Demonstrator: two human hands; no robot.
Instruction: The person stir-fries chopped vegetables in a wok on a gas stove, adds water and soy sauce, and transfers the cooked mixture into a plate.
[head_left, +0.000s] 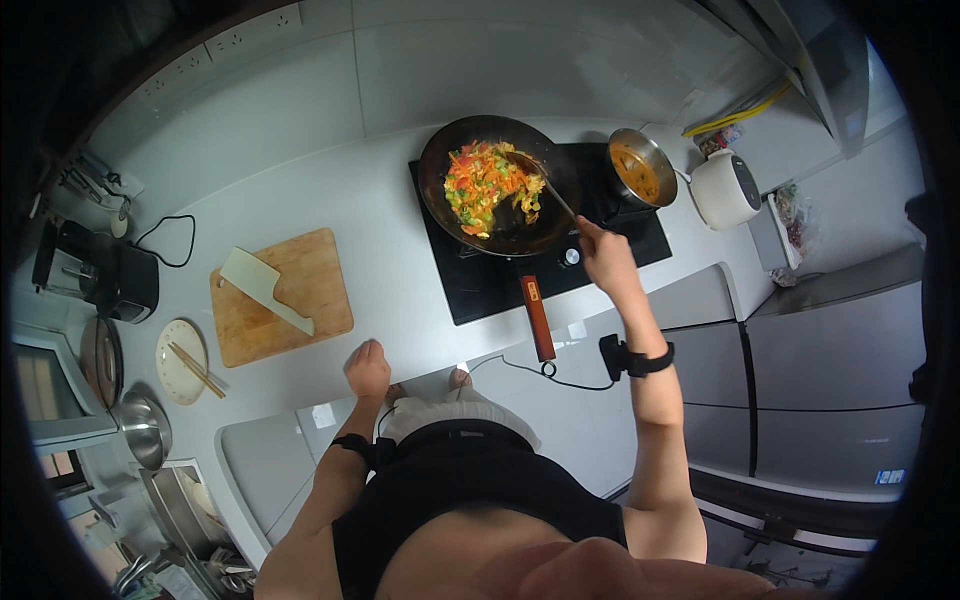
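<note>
My right hand grips the handle of a metal cooking spatula or ladle, its head in the food and partly hidden. Chopped stir-fry with orange, red, green and yellow pieces lies in a dark wok. The wok rests on a black cooktop, its reddish wooden handle pointing towards me. My left hand is loosely curled with nothing visible in it, at the front edge of the white counter. Left of it, a cleaver lies on a wooden cutting board.
A metal pot of orange-brown liquid stands right of the wok, beside a white appliance. At the left are a plate with chopsticks, a steel bowl, a black appliance and a sink. A grey refrigerator stands right.
</note>
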